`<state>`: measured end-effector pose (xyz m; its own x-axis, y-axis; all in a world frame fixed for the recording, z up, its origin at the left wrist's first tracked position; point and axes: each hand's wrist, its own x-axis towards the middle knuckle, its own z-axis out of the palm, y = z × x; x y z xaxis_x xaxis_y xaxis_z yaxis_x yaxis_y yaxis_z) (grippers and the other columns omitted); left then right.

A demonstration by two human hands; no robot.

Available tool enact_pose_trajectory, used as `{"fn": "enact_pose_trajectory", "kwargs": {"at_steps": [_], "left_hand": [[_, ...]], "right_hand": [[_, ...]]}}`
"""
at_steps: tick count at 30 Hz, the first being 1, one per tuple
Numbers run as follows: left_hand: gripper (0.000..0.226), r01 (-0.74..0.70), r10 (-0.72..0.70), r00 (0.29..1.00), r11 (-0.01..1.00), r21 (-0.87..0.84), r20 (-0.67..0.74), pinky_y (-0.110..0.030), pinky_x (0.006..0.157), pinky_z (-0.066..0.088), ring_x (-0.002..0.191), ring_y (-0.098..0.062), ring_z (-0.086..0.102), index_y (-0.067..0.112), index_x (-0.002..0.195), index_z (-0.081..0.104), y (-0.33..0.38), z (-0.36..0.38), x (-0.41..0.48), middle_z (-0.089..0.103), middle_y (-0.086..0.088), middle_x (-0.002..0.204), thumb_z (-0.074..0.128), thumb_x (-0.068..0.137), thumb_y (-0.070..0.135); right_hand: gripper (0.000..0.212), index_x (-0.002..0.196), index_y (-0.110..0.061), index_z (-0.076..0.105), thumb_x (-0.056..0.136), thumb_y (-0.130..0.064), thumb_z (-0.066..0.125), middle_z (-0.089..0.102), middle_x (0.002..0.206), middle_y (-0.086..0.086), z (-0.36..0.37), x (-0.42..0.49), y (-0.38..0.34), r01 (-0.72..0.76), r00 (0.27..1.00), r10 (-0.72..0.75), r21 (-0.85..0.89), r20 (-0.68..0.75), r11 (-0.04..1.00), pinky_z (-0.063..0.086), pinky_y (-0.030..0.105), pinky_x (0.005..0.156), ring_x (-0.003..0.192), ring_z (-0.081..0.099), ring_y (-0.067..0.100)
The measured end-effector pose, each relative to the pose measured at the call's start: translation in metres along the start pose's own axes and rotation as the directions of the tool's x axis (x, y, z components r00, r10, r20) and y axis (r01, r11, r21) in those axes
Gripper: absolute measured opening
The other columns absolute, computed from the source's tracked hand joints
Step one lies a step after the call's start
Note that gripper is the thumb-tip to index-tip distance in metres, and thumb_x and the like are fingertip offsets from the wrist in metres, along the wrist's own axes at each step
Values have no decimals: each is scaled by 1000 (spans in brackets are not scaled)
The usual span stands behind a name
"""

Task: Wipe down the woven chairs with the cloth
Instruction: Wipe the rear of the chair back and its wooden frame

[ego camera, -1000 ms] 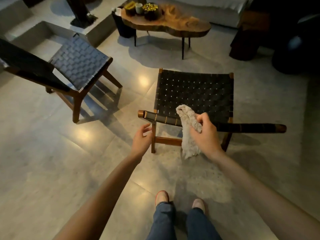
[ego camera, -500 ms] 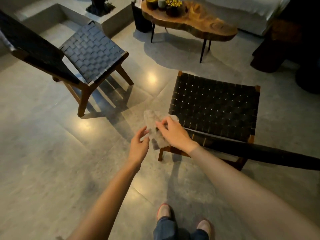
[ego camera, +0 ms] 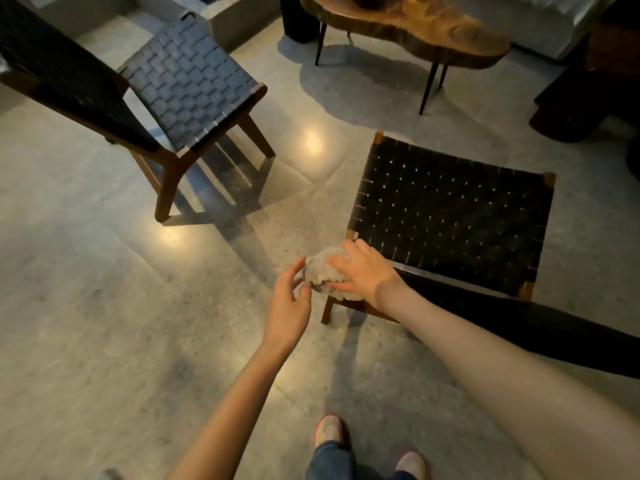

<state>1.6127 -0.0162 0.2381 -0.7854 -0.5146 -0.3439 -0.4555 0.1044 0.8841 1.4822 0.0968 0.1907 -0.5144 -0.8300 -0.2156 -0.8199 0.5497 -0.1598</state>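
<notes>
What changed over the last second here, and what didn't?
The right hand carried the cloth leftward along the near chair's back rail to its left end; the cloth, hanging loose before, is now bunched under that hand. The left hand stayed open beside it, taking no grip. The far chair and near chair kept their places.

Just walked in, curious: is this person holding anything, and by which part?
The right hand grips the bunched cloth from above, fingers over its top, thumb at its near edge. The left hand, beside it, holds nothing.
</notes>
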Motion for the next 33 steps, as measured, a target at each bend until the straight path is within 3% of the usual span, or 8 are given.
{"fn": "enact_pose_trajectory", "kwargs": {"at_steps": [5, 8, 12, 16, 19, 24, 30, 33], "left_hand": [[47, -22, 22, 1000, 999, 46, 14, -33, 113, 30, 135, -11, 35, 21, 145, 34, -4, 3, 0, 36, 5, 148, 41, 100, 9], [52, -99, 93, 994, 987, 126, 57, -31, 115, 24, 138, -6, 26, 22, 147, 28, -3, 4, 0, 31, 7, 151, 41, 99, 6], [60, -232, 193, 966, 943, 239, 175, -4, 108, 9, 141, -2, 13, 23, 150, 18, 1, 6, -4, 18, 9, 155, 40, 98, 2], [73, -370, 235, 907, 840, 397, 349, -20, 112, 10, 144, -8, -5, 32, 149, 2, 3, 14, -5, -8, 18, 152, 41, 96, 1], [79, -439, 262, 882, 758, 483, 391, -27, 114, 15, 145, -12, -5, 29, 149, -5, 3, 21, -5, -7, 10, 156, 45, 95, 3], [78, -515, 275, 856, 541, 665, 438, -27, 113, -10, 144, -16, -14, 21, 148, -10, -10, 25, -4, -20, 3, 153, 46, 96, 15], [92, -527, 281, 848, 531, 663, 449, -22, 110, -13, 142, -12, -16, 25, 149, -10, -11, 20, -3, -20, 6, 154, 48, 86, -8], [93, -528, 266, 846, 546, 650, 463, -17, 105, -16, 141, -11, -18, 28, 146, -13, -9, 17, 0, -21, 8, 154, 45, 85, -12]], "right_hand": [[42, 103, -18, 56, 79, -52, 61, 49, 89, 6, 11, -7, -21, -207, 931, 177, -63, -319, 976, 30, 26, 62, 76, 46, 20], [48, 101, -20, 60, 81, -59, 42, 50, 83, 4, 5, -11, -25, -282, 905, 230, -100, -358, 954, 29, 26, 58, 71, 45, 18], [57, 111, -19, 63, 77, -63, 51, 53, 80, 6, -3, -25, -29, -359, 875, 293, -111, -386, 927, 35, 26, 54, 66, 48, 18], [61, 117, -17, 62, 69, -54, 74, 52, 82, 8, -9, -45, -20, -363, 884, 307, -104, -352, 926, 36, 26, 54, 67, 49, 19], [65, 129, -18, 53, 74, -43, 77, 50, 94, 10, -7, -64, -11, -397, 892, 376, -39, -251, 917, 40, 28, 61, 77, 49, 20], [67, 141, -24, 32, 86, -51, 59, 38, 115, 9, -8, -94, 12, -494, 869, 493, -116, -40, 862, 36, 28, 76, 97, 43, 19], [107, 150, -30, -3, 71, -80, 48, -10, 153, 8, -16, -119, 20, -450, 887, 452, -38, 101, 892, 15, 54, 111, 133, 7, 37], [92, 150, -34, -12, 83, -74, 38, -12, 159, -1, -19, -88, 1, -383, 923, 371, 150, 104, 911, 12, 57, 114, 141, 1, 37]]}}
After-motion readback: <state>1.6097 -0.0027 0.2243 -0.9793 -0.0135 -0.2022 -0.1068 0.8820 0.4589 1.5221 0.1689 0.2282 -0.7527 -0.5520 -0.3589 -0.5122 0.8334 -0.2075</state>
